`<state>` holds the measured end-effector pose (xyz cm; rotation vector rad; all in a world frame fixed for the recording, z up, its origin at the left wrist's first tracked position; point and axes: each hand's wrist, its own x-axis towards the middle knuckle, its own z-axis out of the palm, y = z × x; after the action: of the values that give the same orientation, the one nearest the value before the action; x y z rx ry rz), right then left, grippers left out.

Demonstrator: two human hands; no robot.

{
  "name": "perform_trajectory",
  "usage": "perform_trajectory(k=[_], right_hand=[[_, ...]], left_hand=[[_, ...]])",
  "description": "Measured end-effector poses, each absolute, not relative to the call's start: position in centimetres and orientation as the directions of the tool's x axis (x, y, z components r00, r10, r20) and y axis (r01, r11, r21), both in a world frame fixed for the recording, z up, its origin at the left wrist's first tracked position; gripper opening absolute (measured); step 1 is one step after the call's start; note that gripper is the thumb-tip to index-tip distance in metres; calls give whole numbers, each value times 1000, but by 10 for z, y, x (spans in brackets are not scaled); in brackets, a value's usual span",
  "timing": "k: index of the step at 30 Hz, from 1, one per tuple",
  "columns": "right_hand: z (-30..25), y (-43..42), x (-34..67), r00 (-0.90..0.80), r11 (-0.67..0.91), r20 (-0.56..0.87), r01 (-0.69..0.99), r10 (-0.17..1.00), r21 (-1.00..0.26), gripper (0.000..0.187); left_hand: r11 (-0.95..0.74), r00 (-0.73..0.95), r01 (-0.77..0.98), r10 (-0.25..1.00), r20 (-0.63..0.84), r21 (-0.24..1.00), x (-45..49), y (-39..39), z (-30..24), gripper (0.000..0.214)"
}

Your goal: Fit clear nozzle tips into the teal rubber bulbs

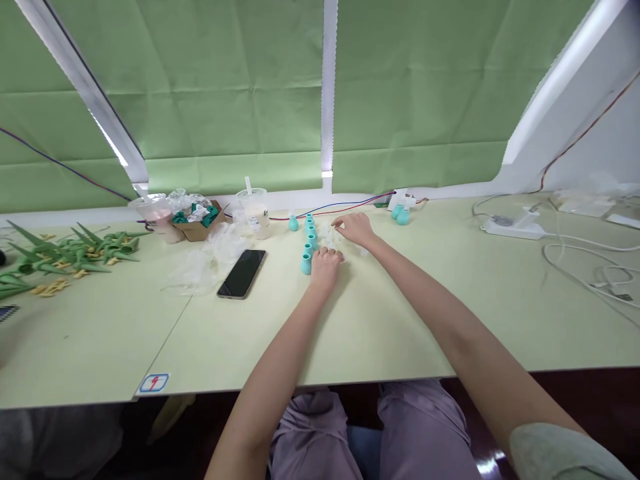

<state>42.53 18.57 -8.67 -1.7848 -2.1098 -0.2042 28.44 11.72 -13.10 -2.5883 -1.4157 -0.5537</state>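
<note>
Big pale green table (395,327), dark phone (242,274) lying on its left part, then two hands: left hand (327,267) curled fingers-down just beside the row of little teal pots (312,243), right hand (355,229) arched with bent fingers, can't tell if either's pinching anything tbh, tiny clear bits (327,235) between pots and right hand

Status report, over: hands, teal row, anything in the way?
Left hand by near end of teal row, grip unclear. Right hand by clear bits, grip unclear. Phone left of row, seemingly not in the way.
</note>
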Motion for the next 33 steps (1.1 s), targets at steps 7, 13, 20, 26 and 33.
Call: perform_trajectory(k=[7, 13, 20, 26, 33], right_hand=[[-55, 120, 444, -384, 380, 45, 879, 922, -289, 30], [-80, 88, 446, -235, 313, 247, 884, 940, -348, 21], [-112, 85, 471, -22, 189, 314, 837, 949, -514, 23], [-117, 90, 482, 104, 242, 480, 760, 871, -603, 21], [-127, 98, 427, -88, 279, 388, 838, 917, -469, 13]], left_hand=[[-465, 327, 859, 822, 466, 217, 280, 115, -120, 27], [-536, 360, 799, 789, 498, 272, 283, 105, -116, 29], [-562, 286, 753, 748, 599, 343, 281, 104, -113, 26], [-459, -53, 712, 720, 692, 532, 258, 122, -103, 28], [-345, -261, 690, 702, 663, 636, 227, 146, -111, 27]])
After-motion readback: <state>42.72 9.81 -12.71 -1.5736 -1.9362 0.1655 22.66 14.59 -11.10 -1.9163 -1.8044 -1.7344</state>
